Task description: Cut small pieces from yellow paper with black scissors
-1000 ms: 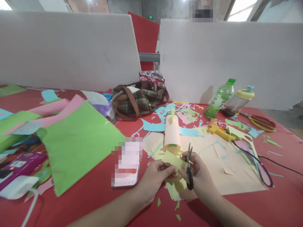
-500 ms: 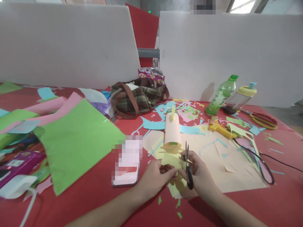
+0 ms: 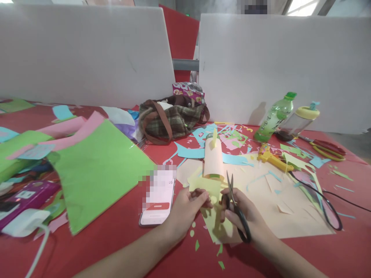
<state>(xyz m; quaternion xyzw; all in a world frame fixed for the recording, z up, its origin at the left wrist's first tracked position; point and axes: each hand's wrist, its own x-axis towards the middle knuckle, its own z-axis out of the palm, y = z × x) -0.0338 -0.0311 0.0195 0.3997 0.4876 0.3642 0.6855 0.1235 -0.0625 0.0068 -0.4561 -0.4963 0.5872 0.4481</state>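
Left hand (image 3: 185,210) pinches pale yellow paper sheet (image 3: 216,220) – fingers grip its left edge, just above red tabletop (image 3: 116,239). Right hand (image 3: 246,216) holds small black-handled scissors (image 3: 236,206), fingers through loops, blades pointing up beside sheet. White phone (image 3: 158,199) left of hands. Peach paper-wrapped tube (image 3: 213,160) behind – plaid bag (image 3: 174,121) farther back.

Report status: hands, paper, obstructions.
Left hand pinching pale yellow paper sheet. Right hand gripping black-handled scissors. White smartphone lies beside the left hand.
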